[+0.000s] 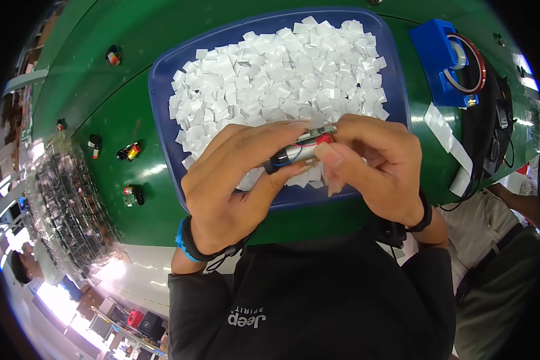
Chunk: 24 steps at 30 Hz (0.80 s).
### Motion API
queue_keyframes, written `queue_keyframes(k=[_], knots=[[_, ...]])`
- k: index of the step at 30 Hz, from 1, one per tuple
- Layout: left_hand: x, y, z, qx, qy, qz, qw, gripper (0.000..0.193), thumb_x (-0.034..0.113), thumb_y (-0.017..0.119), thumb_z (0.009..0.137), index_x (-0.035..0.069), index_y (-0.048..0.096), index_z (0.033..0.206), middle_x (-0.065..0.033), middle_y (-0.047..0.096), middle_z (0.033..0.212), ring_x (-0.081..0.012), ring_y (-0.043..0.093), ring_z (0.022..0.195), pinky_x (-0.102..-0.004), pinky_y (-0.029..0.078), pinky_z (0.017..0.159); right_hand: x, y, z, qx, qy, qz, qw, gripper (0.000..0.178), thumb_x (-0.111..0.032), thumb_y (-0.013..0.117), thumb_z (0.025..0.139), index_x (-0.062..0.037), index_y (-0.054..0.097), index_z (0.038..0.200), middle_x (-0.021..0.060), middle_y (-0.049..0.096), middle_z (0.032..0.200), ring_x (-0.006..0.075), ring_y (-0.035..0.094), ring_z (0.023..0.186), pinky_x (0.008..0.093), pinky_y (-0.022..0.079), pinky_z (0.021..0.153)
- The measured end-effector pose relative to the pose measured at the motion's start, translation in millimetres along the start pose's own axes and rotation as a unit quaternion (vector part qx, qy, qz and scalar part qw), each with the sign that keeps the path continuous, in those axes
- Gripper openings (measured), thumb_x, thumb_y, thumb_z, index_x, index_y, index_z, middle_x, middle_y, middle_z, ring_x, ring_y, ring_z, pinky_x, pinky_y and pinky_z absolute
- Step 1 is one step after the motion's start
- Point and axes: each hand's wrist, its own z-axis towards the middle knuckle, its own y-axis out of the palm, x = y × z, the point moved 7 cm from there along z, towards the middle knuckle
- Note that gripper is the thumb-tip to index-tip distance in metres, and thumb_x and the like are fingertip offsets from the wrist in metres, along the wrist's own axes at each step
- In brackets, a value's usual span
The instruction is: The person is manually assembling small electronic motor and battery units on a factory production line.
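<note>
A small silver battery cell with a black end, a red end and thin red and blue wires is held over the near part of a blue bin. A narrow circuit board lies along its far side. My left hand is closed round the cell, fingers on the far side and thumb on the near side. At the red end, my right hand is closed, thumb and fingers pressed against the cell and board. Many small white square pieces fill the bin beneath both hands.
Several small wired cells lie on the green table to the left. A clear-wrapped stack of trays stands at its left edge. At right are a blue tape dispenser, a white strip, a black bag-like item and another person.
</note>
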Motion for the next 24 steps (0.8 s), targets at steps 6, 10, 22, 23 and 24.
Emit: queue_keyframes(k=[6,10,22,23,24], knots=[[3.0,-2.6,1.8,0.012,-0.03,0.031,0.999,0.033,-0.001,0.079,0.075,0.003,0.071,0.107,-0.0111,0.072,0.099,-0.0202,0.066,0.081,-0.0293,0.054,0.066,14.2,6.4,-1.8,0.001,0.105,0.048,0.993,0.013,-0.005,0.061,0.096,0.0076,0.065,0.094,0.0084,0.063,0.076,0.009,0.06,0.057,0.0213,0.046,0.049],[1.7,-3.0,21.7,-0.033,-0.135,-0.001,0.99,0.028,0.001,0.076,0.08,0.004,0.07,0.107,-0.0088,0.07,0.099,-0.0173,0.066,0.085,-0.0282,0.055,0.068,19.2,-0.7,-0.4,0.014,0.137,0.083,0.987,0.014,-0.007,0.06,0.097,0.006,0.065,0.099,0.0084,0.065,0.079,0.0082,0.06,0.059,0.0212,0.046,0.05],[-190.2,12.8,231.8,-0.221,0.016,0.387,0.895,0.042,0.048,0.069,0.087,0.011,0.07,0.106,-0.0123,0.069,0.091,-0.0274,0.062,0.093,-0.0409,0.049,0.082,9.0,-9.5,4.1,0.034,0.033,-0.02,0.999,0.012,-0.01,0.063,0.095,-0.0017,0.062,0.104,0.0089,0.066,0.101,0.01,0.063,0.079,0.0234,0.052,0.061],[-170.6,20.5,240.7,-0.133,0.113,0.445,0.878,0.046,0.051,0.069,0.085,0.012,0.069,0.109,-0.0141,0.069,0.096,-0.032,0.061,0.1,-0.0449,0.048,0.086,3.6,-9.5,3.6,0.036,-0.015,-0.069,0.997,0.013,-0.01,0.064,0.095,-0.0022,0.062,0.105,0.0079,0.066,0.103,0.0103,0.063,0.081,0.0236,0.053,0.062],[-159.7,40.9,247.4,-0.142,0.16,0.393,0.895,0.041,0.047,0.068,0.087,0.013,0.068,0.109,-0.0125,0.069,0.095,-0.0315,0.062,0.093,-0.044,0.046,0.089,2.9,-10.3,3.4,0.039,-0.02,-0.074,0.996,0.013,-0.01,0.064,0.095,-0.0022,0.062,0.105,0.0079,0.066,0.103,0.0103,0.063,0.081,0.0236,0.053,0.062]])
